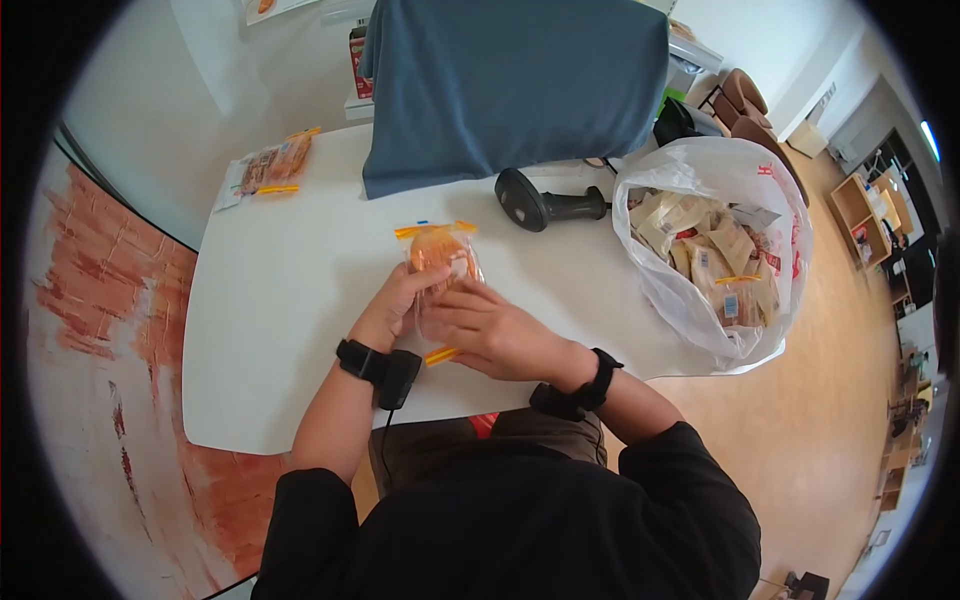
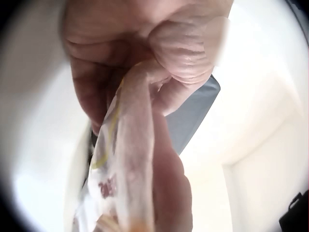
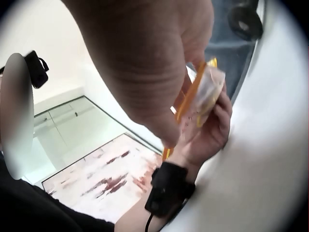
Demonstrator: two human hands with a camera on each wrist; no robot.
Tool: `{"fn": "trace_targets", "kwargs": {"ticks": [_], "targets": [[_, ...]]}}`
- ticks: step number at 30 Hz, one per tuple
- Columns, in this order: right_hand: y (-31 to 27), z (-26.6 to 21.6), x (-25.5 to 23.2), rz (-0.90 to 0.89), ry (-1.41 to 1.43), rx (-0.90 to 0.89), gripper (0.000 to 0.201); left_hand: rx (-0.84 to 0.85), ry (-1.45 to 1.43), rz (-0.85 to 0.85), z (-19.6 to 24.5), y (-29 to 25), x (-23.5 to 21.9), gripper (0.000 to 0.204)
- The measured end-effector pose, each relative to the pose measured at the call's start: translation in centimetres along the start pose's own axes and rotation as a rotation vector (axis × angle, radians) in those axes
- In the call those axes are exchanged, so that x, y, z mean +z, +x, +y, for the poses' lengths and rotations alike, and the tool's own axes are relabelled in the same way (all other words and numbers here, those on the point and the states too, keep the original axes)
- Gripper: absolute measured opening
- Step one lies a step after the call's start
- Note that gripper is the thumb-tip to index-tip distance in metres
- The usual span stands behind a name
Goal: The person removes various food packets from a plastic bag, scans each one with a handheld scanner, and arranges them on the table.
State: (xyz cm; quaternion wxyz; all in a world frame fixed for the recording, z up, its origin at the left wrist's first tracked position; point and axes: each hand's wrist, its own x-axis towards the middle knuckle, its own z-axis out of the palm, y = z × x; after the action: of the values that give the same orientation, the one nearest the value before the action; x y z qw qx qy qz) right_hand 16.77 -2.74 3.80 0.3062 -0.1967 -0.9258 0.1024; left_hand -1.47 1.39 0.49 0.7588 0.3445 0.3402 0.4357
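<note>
Both hands are on a clear food package (image 1: 440,247) with orange-yellow ends and an orange-brown item inside, held above the white table. The left hand (image 1: 393,300) grips its left side, thumb across the front. From the right, the right hand (image 1: 500,330) pinches the package's lower part, fingers over its front. In the left wrist view the package (image 2: 135,145) appears edge-on between thumb and fingers of the left hand (image 2: 145,53). The right wrist view has the right hand (image 3: 145,72) close up at an orange edge, with the left hand (image 3: 207,135) behind the package.
A black scanner (image 1: 540,202) lies beyond the hands. On the right a white plastic bag (image 1: 650,270) holds several packages. More packages (image 1: 275,167) lie at the table's back left corner. A blue-grey cloth (image 1: 510,90) drapes over something at the back of the table (image 1: 260,350).
</note>
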Motion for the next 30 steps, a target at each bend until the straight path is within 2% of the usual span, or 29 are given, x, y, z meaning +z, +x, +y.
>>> {"fn": "trace_targets", "kwargs": {"ticks": [2,5,6,7,10,13,16,17,19,22,24,28,30], "targets": [[-0.2,0.1,-2.5,-0.007,0.039,0.111,0.039,0.083,-0.081,0.071,0.0,0.3,-0.4,0.038],[-2.0,3.6,-3.4,0.266,0.062,0.312,0.033,0.189,-0.296,0.159,0.1,1.1,-1.3,0.037],[-2.3,5.1,-3.6,0.318,-0.030,0.371,0.029,0.215,-0.347,0.172,0.3,1.2,-1.6,0.037],[-2.7,7.1,-3.8,0.280,-0.147,0.437,0.033,0.240,-0.399,0.184,0.4,1.3,-1.9,0.036],[-3.7,13.3,-3.1,0.243,-0.441,0.601,0.051,0.196,-0.284,0.304,1.5,0.5,-1.3,0.039],[-3.7,16.0,-3.0,0.111,-0.474,0.732,0.061,0.352,-0.266,0.365,0.6,1.3,-2.1,0.040],[-4.1,15.5,-3.8,0.059,-0.401,0.629,0.061,0.415,-0.327,0.360,0.4,1.8,-2.7,0.042],[-4.2,14.8,-3.8,0.039,-0.375,0.583,0.061,0.419,-0.254,0.365,0.5,1.7,-2.8,0.042],[-3.2,13.1,-3.8,0.137,-0.328,0.457,0.050,0.419,-0.112,0.369,1.0,1.5,-2.7,0.041],[-1.4,10.6,-4.6,0.170,-0.350,0.333,0.037,0.527,0.120,0.412,1.3,1.2,-2.0,0.040],[-0.9,9.7,-4.7,0.184,-0.358,0.273,0.030,0.601,0.142,0.430,1.3,1.1,-1.9,0.039],[-1.0,9.6,-4.5,0.178,-0.374,0.259,0.024,0.709,0.208,0.471,1.7,0.9,-1.7,0.041],[-1.0,9.7,-4.5,0.180,-0.370,0.264,0.023,0.692,0.172,0.492,1.9,0.8,-1.6,0.041]]}}
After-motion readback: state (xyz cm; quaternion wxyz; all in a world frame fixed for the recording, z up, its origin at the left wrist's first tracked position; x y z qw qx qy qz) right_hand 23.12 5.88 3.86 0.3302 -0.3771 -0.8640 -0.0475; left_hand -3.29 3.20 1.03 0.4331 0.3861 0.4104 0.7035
